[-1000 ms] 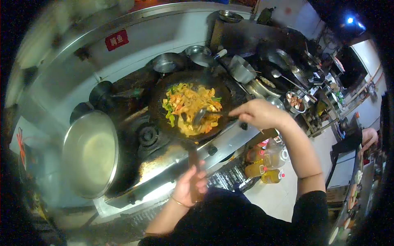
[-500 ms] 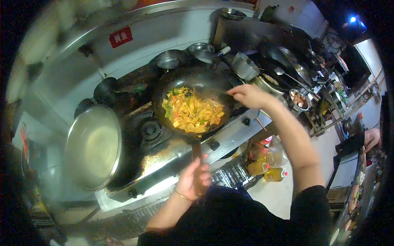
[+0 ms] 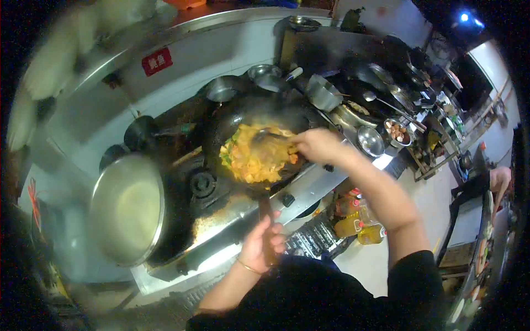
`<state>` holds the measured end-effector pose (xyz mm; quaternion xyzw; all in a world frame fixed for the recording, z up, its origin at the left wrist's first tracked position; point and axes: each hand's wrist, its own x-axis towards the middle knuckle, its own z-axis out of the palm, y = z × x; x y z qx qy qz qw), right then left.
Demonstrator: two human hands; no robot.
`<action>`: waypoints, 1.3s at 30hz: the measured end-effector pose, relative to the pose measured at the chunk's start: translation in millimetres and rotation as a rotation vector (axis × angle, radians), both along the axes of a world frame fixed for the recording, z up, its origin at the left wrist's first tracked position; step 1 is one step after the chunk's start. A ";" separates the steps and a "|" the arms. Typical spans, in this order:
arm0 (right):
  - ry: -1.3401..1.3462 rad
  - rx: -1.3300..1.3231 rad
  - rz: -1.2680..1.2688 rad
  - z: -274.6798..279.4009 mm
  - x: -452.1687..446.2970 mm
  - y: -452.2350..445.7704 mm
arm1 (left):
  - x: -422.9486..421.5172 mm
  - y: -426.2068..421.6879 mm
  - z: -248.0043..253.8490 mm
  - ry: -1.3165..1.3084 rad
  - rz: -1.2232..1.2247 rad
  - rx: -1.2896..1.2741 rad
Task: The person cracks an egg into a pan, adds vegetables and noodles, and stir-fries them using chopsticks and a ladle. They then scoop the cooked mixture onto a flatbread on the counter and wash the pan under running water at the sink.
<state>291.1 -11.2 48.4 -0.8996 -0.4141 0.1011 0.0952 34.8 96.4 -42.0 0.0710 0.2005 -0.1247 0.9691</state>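
Observation:
A dark wok (image 3: 221,118) stands on the stove, holding orange-yellow food (image 3: 251,163) with bits of green; steam rises over it. My left hand (image 3: 264,241) is wrapped round the wok's brown handle (image 3: 266,209) at the near side. At the wok's right rim, my right hand (image 3: 317,145) is closed on the handle of a ladle (image 3: 264,135). The ladle's head is in the food and blurred. My right fingers are smeared by motion, and the end of the ladle's handle is hidden in them.
Left of the wok are a burner (image 3: 202,185) and a large metal basin (image 3: 130,209). Behind stand metal bowls (image 3: 266,76); to the right, a saucepan (image 3: 324,92) and a bowl of brown pieces (image 3: 397,132). Oil bottles (image 3: 371,234) stand below. Another person (image 3: 499,179) is at far right.
The ladle has moved through the food, which has shifted in the wok. My right hand has moved left and down since half a second ago. My left hand stays on the handle.

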 end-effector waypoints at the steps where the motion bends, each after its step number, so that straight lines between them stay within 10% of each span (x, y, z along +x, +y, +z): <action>1: -0.020 0.118 0.101 -31.8 1.7 4.9 | -0.4 1.3 -1.8 -0.024 -0.011 -0.027; 18: 0.258 0.077 0.122 19.4 10.9 -23.4 | 2.4 3.7 -5.3 -0.065 -0.045 -0.024; 25: 0.303 0.379 0.103 -55.7 36.4 -24.7 | 6.3 18.8 -28.2 -0.251 -0.093 -0.275; 28: 0.387 0.180 0.058 7.1 1.6 -51.4 | 9.6 31.8 -12.6 -0.306 -0.118 -0.246; 32: 0.210 0.708 0.009 -6.9 -22.0 -111.1 | -18.9 38.0 4.7 -0.297 -0.099 -0.190; 39: 0.882 1.186 -0.529 -68.8 -49.9 -162.2 | -15.8 50.3 28.0 -0.247 -0.085 -0.173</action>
